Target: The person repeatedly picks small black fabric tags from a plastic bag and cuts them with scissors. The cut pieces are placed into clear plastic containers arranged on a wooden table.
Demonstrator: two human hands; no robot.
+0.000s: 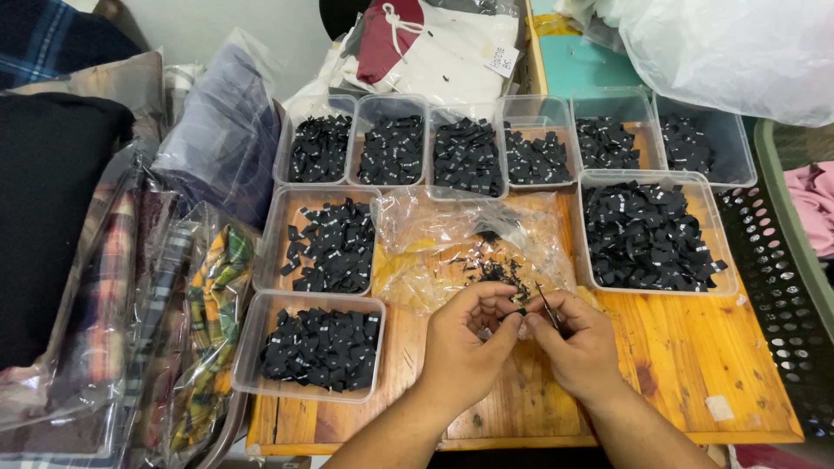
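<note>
Where both hands meet over the wooden table [695, 365], these lines hold:

Left hand [465, 339]: fingers curled shut, pinching a small black label [519, 310] between thumb and forefinger, just in front of the clear plastic bag [452, 243].

Right hand [578, 343]: closed around small scissors [547, 306], their tip angled up toward the label.

Doing it well (a judgement): keep the label pinched close to the blades, snip only at the edge, and work over the bag so scraps [499, 271] fall onto it.

Clear tubs of black labels: nine in all, six in the back row [395, 108], one large at right [719, 226], two stacked at left [269, 252].

Loose bags: one crinkled bag under the scraps (more wrapped fabrics sit at far left [208, 321], too jumbled to count).

Black perforated basket [782, 287]: one, right of the table.

Hands in view: two.
</note>
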